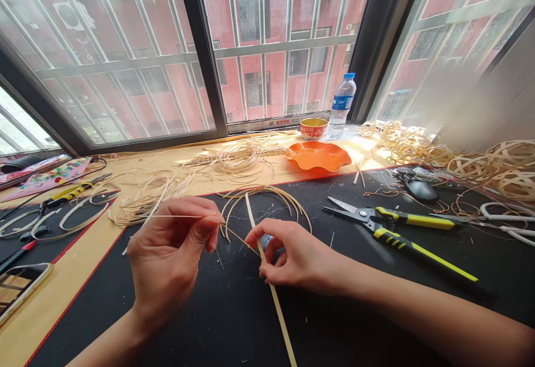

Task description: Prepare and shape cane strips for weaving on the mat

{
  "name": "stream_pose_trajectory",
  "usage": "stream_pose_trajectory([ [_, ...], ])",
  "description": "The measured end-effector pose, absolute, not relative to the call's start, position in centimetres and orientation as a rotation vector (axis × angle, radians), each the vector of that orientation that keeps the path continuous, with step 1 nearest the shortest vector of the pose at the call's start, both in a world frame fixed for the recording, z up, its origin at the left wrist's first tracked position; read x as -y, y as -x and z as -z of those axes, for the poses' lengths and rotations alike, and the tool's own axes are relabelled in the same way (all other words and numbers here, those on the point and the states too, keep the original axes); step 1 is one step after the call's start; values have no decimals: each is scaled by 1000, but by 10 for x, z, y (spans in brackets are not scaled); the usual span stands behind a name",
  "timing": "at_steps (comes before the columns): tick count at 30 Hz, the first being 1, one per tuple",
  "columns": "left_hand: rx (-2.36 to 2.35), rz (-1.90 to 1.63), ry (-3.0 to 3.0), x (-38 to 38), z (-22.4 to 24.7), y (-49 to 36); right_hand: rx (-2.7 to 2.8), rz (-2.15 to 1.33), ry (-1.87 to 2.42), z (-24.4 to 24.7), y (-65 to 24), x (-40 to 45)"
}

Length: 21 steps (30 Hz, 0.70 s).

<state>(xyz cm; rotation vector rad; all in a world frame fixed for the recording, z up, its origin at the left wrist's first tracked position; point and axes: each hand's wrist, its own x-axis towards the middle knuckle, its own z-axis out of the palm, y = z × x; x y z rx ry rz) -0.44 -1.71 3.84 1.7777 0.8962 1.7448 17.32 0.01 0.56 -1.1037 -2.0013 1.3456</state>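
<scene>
My left hand (167, 255) is closed, thumb and forefinger pinching a thin bamboo strand (237, 237). The strand runs from the fingertips across to my right hand (298, 252), where it meets a wider flat bamboo strip (283, 325). My right thumb and fingers grip that strip, which slants from the mat's middle down past the lower frame edge. Partly hidden behind my right fingers is a small grey-blue object (266, 240) that I cannot make out. Curved bamboo strips (301, 211) lie on the black mat just beyond both hands.
Yellow-handled shears (401, 230) lie open at right, near scissors (501, 219) and woven bamboo pieces (501, 169). An orange wavy dish (320, 156), a red tin (313, 129) and a water bottle (341, 107) stand by the window. Bamboo coils (144, 197) and a phone (20, 286) are left.
</scene>
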Motion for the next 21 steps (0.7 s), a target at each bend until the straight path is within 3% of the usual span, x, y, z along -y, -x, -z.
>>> stream_pose_trajectory([
  [11, -802, -1938, -1668, 11, -47, 4, 1997, -1363, 1003, 0, -175, 0],
  [21, -824, -1978, -1587, 8, -49, 6, 2100, -1160, 951, 6, -175, -3],
])
